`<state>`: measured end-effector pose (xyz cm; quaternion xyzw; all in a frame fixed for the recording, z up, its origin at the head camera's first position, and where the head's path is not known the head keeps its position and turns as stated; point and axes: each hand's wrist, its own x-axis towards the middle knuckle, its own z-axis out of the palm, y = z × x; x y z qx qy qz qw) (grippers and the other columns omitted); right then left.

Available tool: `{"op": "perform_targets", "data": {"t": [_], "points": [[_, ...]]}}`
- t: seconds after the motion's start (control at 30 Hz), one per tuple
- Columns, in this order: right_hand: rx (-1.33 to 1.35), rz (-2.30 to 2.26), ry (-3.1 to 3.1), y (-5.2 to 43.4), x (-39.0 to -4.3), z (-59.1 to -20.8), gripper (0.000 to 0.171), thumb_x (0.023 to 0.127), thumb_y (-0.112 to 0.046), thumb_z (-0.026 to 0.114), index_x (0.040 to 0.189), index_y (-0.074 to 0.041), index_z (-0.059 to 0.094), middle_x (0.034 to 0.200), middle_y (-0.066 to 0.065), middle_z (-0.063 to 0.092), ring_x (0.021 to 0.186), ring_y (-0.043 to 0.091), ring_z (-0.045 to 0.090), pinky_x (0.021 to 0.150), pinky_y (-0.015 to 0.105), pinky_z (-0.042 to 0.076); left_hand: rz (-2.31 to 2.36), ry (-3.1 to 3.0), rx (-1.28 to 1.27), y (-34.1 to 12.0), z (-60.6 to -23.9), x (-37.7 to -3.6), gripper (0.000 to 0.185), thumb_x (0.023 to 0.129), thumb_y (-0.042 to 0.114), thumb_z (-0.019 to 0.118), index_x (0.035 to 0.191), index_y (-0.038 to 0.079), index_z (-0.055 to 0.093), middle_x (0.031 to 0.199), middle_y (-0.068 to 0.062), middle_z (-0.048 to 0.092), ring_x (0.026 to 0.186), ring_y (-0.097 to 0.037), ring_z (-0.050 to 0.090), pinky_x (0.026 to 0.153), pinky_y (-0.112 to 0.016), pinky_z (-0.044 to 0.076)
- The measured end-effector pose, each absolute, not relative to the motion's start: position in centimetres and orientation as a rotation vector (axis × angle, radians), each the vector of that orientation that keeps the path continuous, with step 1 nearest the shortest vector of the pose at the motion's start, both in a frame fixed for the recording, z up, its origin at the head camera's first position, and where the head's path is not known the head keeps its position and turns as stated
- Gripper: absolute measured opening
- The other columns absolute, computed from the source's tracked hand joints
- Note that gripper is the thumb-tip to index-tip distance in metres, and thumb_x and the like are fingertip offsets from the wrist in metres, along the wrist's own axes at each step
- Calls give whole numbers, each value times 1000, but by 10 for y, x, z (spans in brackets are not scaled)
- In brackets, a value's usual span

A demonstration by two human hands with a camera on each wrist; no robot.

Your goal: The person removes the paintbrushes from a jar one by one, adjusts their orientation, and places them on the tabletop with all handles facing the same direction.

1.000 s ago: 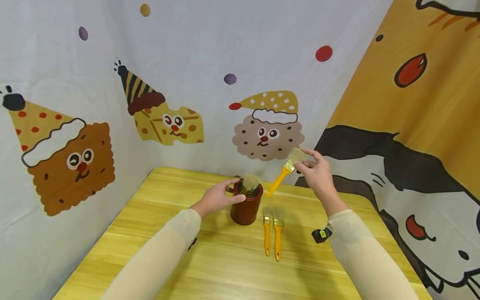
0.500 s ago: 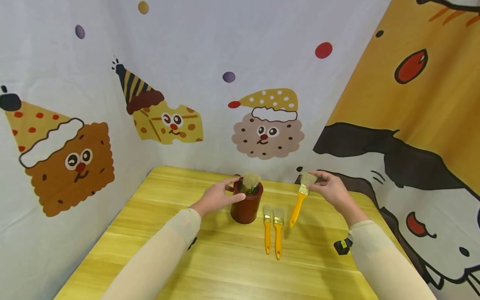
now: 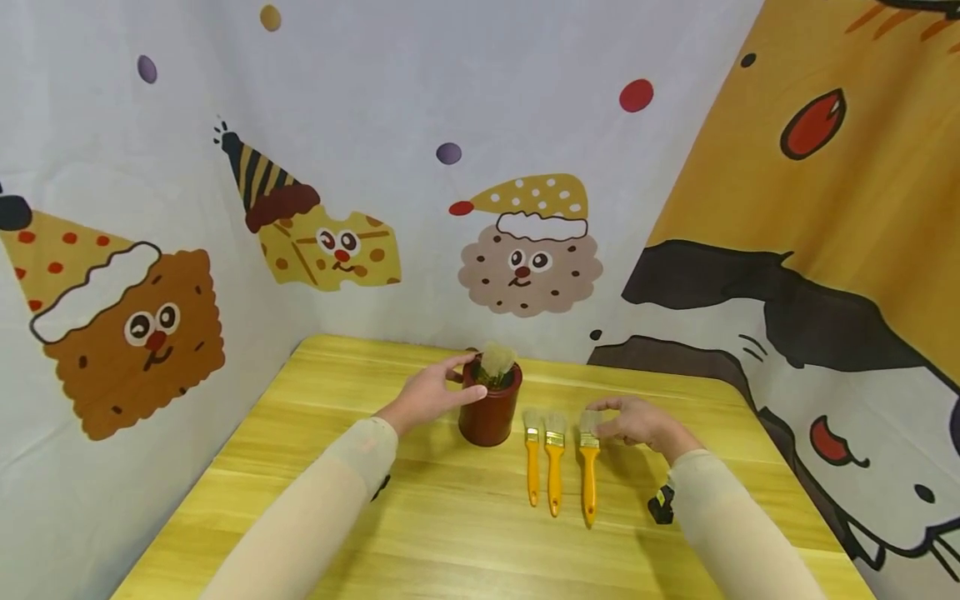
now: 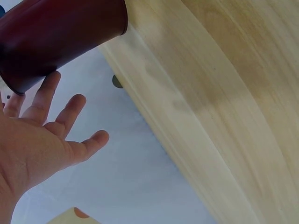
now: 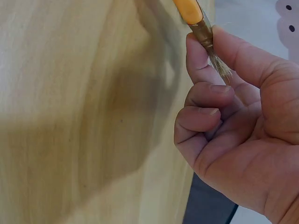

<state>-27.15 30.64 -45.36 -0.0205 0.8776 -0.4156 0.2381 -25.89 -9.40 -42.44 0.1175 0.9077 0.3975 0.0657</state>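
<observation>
At R hand (image 3: 636,422), pinched brush (image 3: 589,458): full hdl (image 3: 590,496) head cam only.

Dark-red cup (image 3: 487,419) upright, brush bristles (image 3: 498,360) poking out — three yellow-handled brushes (image 3: 555,477) in row beside it.

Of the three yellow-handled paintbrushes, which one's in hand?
The rightmost paintbrush: the right hand pinches it near its bristles. The middle paintbrush and leftmost paintbrush lie on the table, untouched.

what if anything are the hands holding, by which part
The right hand pinches a brush by its metal band; the left hand holds the cup by its upper side.
</observation>
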Motion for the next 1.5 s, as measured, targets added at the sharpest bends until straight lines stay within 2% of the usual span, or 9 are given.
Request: {"op": "perform_targets", "data": {"t": [0.2, 0.37, 0.5, 0.6, 0.63, 0.77, 0.97, 1.4, 1.5], "points": [[-48, -1143, 2388, 302, -274, -464, 57, 88, -26, 76, 140, -15, 56, 60, -5, 46, 52, 14, 32, 53, 30, 32, 1191, 2733, 368, -95, -424, -260, 76, 78, 74, 64, 146, 53, 36, 134, -2, 61, 118, -27, 61, 94, -48, 51], [-30, -1130, 2404, 300, -278, -468, 55, 87, -26, 77, 139, -18, 58, 58, -5, 39, 51, 15, 28, 53, 32, 31, 1186, 2736, 366, -95, -425, -261, 74, 81, 71, 65, 146, 52, 36, 132, -1, 61, 114, -24, 62, 92, -47, 52], [-45, -1076, 2457, 299, -279, -472, 53, 88, -25, 76, 137, -16, 59, 93, 6, 62, 75, 18, 52, 70, 38, 48, 1176, 2743, 364, -95, -425, -261, 73, 81, 71, 65, 145, 53, 36, 132, -1, 61, 114, -24, 63, 92, -47, 52], [-71, -1018, 2526, 299, -276, -475, 51, 88, -25, 75, 136, -16, 61, 134, 13, 57, 113, 24, 55, 96, 48, 48, 1174, 2737, 373, -94, -426, -261, 73, 81, 71, 65, 146, 52, 36, 132, -2, 61, 115, -24, 62, 92, -46, 52], [-88, -1007, 2536, 298, -275, -476, 51, 89, -25, 74, 137, -15, 60, 140, 16, 54, 118, 28, 53, 99, 52, 46, 1177, 2733, 374, -94, -426, -261, 73, 81, 71, 65, 146, 52, 36, 133, -2, 61, 115, -24, 62, 92, -46, 52], [-116, -987, 2564, 295, -274, -480, 50, 87, -29, 75, 135, -18, 62, 145, 16, 51, 130, 34, 49, 105, 59, 40, 1189, 2727, 367, -93, -424, -260, 73, 82, 69, 66, 146, 52, 36, 133, -3, 61, 115, -25, 62, 92, -47, 52], [-151, -977, 2552, 292, -276, -484, 50, 89, -32, 73, 136, -17, 61, 147, 18, 49, 135, 42, 45, 106, 62, 39, 1202, 2733, 349, -94, -423, -259, 72, 83, 67, 67, 147, 50, 37, 132, -3, 61, 114, -26, 62, 94, -48, 51], [-162, -986, 2529, 293, -274, -483, 51, 92, -29, 71, 139, -15, 58, 147, 19, 49, 132, 42, 48, 104, 60, 41, 1215, 2729, 356, -94, -426, -261, 71, 82, 67, 67, 145, 53, 37, 133, -2, 61, 116, -26, 62, 94, -49, 51], [-189, -931, 2602, 288, -278, -473, 50, 94, -27, 69, 140, -12, 57, 143, 20, 52, 125, 39, 54, 99, 56, 47, 1220, 2728, 352, -95, -425, -260, 71, 82, 67, 67, 145, 53, 36, 134, -3, 61, 117, -26, 62, 95, -49, 51]]}}
